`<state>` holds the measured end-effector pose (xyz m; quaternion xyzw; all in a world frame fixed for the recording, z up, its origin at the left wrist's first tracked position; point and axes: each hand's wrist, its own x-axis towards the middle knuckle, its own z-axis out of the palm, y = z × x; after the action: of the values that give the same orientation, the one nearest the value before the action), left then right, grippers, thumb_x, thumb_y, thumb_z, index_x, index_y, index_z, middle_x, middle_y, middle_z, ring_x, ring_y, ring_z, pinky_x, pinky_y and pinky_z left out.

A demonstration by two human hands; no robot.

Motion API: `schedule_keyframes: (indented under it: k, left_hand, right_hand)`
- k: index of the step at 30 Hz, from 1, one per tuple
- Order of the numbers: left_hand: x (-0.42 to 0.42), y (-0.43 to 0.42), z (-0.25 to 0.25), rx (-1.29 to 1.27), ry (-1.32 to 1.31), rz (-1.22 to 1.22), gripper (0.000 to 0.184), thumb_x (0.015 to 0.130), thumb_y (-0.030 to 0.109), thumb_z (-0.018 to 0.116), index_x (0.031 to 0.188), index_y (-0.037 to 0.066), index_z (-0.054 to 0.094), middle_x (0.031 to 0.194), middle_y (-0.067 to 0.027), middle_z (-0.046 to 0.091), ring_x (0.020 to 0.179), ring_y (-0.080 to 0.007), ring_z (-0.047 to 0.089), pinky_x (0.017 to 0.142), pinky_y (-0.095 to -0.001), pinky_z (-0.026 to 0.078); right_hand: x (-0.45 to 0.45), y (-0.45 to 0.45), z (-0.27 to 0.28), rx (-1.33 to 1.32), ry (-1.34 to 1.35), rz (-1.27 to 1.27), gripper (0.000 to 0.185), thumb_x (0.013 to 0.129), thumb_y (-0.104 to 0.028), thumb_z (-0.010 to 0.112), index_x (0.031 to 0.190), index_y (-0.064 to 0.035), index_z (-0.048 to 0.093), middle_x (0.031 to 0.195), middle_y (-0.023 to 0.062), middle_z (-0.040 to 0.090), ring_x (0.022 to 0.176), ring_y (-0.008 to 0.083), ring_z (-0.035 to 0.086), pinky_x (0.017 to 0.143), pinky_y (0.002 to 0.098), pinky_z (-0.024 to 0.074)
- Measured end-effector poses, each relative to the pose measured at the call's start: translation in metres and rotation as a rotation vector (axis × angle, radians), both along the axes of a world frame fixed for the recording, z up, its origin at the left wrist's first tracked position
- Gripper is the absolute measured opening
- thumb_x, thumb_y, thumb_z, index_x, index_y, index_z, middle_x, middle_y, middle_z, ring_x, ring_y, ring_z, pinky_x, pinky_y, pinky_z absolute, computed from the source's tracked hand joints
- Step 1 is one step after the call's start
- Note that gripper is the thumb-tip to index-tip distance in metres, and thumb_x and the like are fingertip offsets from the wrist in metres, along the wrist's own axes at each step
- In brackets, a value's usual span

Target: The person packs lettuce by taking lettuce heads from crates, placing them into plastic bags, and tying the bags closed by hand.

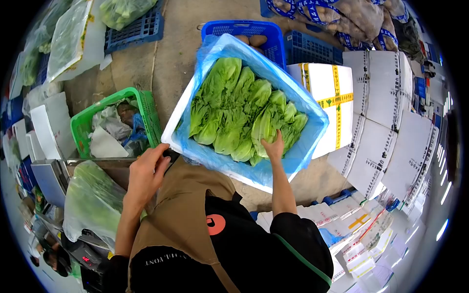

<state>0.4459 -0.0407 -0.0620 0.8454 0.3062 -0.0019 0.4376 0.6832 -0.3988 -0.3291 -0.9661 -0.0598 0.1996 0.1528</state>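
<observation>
A white foam box (pixel 176 119) lined with a blue plastic bag (pixel 312 128) stands before me, tilted in view. Rows of green leafy lettuce (pixel 220 110) fill it. My right hand (pixel 274 147) reaches in at the near right and grips one head of lettuce (pixel 264 128), thumb on its pale base. At the box's near left corner is my left hand (pixel 148 172). Its fingers are loosely bent and apart, with one fingertip at the rim, and nothing shows in its palm.
A green crate (pixel 78 128) with scraps and bags stands left. Below it a clear bag of greens (pixel 93 200) lies beside a scale with a red display (pixel 87 260). A blue crate (pixel 276 36) holds brown root vegetables. Taped foam boxes (pixel 322 80) are stacked on the right.
</observation>
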Motion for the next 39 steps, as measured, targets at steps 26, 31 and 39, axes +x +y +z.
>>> schedule_keyframes:
  k: [26,31,39]
  left_hand:
    - [-0.18,0.028,0.082,-0.736,-1.282,0.725,0.071,0.075,0.02,0.076,0.132,0.008,0.036,0.117,-0.0024,0.051,0.101,-0.0116,0.052,0.077,-0.0265,0.049]
    - [-0.275,-0.026,0.115,-0.514,-1.159,1.009,0.071,0.078,0.015,0.071,0.137,0.006,0.032,0.123,-0.0066,0.05,0.111,-0.015,0.049,0.093,-0.0284,0.043]
    - [-0.429,-0.171,0.11,0.699,0.343,1.92,0.091,0.07,0.041,0.077,0.133,-0.005,0.031,0.122,-0.0267,0.047,0.112,-0.0378,0.049,0.092,-0.0432,0.043]
  right_hand:
    - [-0.156,0.421,0.37,0.9,0.24,1.733,0.136,0.044,-0.051,0.087,0.146,-0.002,0.011,0.147,0.0184,0.025,0.135,0.0296,0.027,0.109,0.043,0.0266]
    - [-0.306,0.456,0.341,0.544,1.553,1.519,0.115,0.053,-0.033,0.087,0.143,-0.0011,0.023,0.135,0.0163,0.044,0.12,0.0277,0.048,0.098,0.0377,0.0428]
    - [-0.517,0.463,0.341,0.304,1.564,1.75,0.085,0.057,-0.021,0.082,0.13,0.0029,0.045,0.12,0.013,0.058,0.108,0.0232,0.058,0.094,0.035,0.0464]
